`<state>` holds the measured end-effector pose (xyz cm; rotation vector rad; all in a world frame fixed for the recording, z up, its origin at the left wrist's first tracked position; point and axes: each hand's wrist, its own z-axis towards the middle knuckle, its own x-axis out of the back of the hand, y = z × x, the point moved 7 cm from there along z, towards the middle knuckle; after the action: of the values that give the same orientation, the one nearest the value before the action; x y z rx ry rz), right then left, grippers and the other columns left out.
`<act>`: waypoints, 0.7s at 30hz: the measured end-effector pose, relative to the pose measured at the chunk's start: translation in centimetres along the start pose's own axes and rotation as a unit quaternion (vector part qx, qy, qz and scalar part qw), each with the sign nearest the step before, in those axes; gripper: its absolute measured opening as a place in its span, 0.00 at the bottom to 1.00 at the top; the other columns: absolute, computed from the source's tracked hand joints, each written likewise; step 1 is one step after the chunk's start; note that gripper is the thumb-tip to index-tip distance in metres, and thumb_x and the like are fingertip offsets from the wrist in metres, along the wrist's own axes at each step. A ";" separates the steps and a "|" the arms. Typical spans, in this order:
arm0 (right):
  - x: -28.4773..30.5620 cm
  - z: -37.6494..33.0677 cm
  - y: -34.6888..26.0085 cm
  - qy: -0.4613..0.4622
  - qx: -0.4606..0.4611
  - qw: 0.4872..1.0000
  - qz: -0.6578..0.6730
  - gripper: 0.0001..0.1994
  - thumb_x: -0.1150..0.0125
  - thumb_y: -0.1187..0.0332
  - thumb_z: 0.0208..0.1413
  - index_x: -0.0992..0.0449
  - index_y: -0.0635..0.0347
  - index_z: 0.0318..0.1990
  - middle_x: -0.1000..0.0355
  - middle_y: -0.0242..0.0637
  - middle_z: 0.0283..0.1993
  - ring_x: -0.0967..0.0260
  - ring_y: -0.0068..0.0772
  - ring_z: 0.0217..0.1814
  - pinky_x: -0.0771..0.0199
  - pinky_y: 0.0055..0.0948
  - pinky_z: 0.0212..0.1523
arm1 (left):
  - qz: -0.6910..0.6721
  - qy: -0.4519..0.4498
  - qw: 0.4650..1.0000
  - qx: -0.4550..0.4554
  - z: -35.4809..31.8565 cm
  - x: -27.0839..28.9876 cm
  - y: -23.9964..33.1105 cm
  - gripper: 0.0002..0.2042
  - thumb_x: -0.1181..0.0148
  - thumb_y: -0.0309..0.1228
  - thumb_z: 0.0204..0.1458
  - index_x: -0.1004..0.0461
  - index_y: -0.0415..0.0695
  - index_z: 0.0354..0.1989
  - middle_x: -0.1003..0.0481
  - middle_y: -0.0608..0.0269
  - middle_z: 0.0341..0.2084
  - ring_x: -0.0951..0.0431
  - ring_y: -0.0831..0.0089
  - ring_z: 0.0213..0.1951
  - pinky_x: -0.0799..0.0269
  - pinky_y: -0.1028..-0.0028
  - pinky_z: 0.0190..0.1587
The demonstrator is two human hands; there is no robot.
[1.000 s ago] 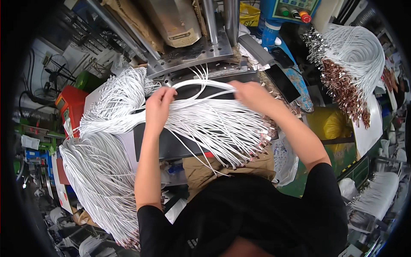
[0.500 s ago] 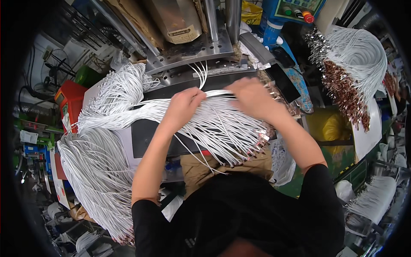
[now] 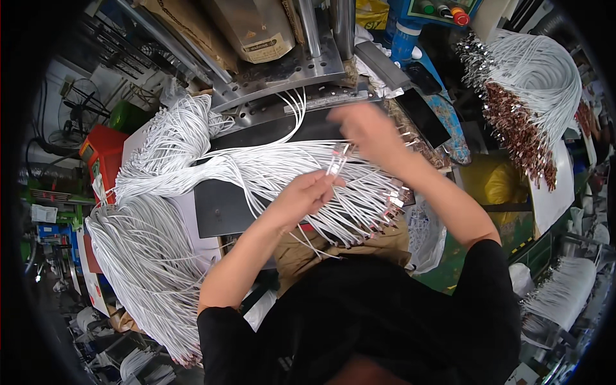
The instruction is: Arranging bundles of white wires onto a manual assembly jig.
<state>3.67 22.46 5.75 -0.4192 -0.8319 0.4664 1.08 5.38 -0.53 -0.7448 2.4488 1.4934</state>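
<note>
My left hand (image 3: pixel 303 197) is closed on a few white cables, whose metal-tipped connector ends (image 3: pixel 338 158) stick up past the fingertips. Just above and right of those ends is my right hand (image 3: pixel 369 128), smeared by motion, so its grip cannot be made out. Beneath both hands a fanned bundle of white cables (image 3: pixel 282 157) lies across a black mat (image 3: pixel 221 212), its connector tips (image 3: pixel 391 202) pointing right and toward me. Several white cables (image 3: pixel 298 106) curve up from the mat to the press.
Ahead stands a metal press with thick posts (image 3: pixel 343 29). Another white cable pile (image 3: pixel 167 138) lies left, and a large hank (image 3: pixel 144 256) hangs nearer me. At right are a dark phone-like slab (image 3: pixel 423 115), a blue bottle (image 3: pixel 405 42) and a coiled cable bundle (image 3: pixel 545 70).
My left hand has come down and nearer me, now with a few connector ends raised in it. My right hand has shifted slightly, still blurred. The view has tilted a little.
</note>
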 end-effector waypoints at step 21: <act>-3.6 2.4 6.2 -0.036 0.121 0.947 -0.295 0.18 0.40 0.65 0.50 0.23 0.63 0.48 0.26 0.39 0.41 0.25 0.43 0.39 0.27 0.43 0.44 | -0.053 0.172 0.977 -0.115 9.2 7.9 5.8 0.17 0.45 0.40 0.64 0.26 0.36 0.49 0.21 0.59 0.34 0.24 0.79 0.28 0.26 0.79 0.32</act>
<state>-1.73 26.02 1.80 0.0834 -0.9104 0.0201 -9.60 13.00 -3.59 -1.2548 2.4415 1.7512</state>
